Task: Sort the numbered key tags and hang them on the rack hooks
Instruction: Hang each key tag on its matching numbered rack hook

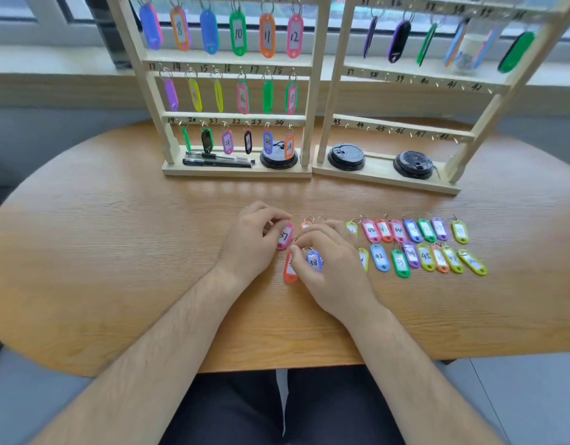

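Right, the table (pixel 116 252) carries two racks, both well beyond the hands. The left rack (pixel 312 91) is hung full down to 24. The right rack (pixel 421 73) has only its top row hung. Its 37–42 hooks (pixel 386 77) and the 43–48 row below them are bare, up and right of both hands.

Left hand (pixel 251 239): thumb and fingers pinch pink tag 37 (pixel 285 236) low at the table. Right hand (pixel 335 268), just beside it: fingertips pinch at the ring of blue tag 38 (pixel 314 261). An orange tag (pixel 289 273) lies touching the right fingers, its number hidden. The loose tags (pixel 398 230) sit in two rows right of the right hand; 42–45 are legible, the rest are blurred.

My read of the step is pulling 37 and 38 for the bare second row.
- Grip each tag by the ring, not the body, so the loop is free for the hook.
- Check the number against the rail label; 37 goes on the leftmost hook.
- Lift clear so the orange tag isn't dragged along.

Rack bases work as trays:
- Left base: pens (pixel 217 160) and one black lid (pixel 279 157), beyond the left hand.
- Right base: two more lids (pixel 346 157), beyond the right hand.
- I can't tell what is under the lids.
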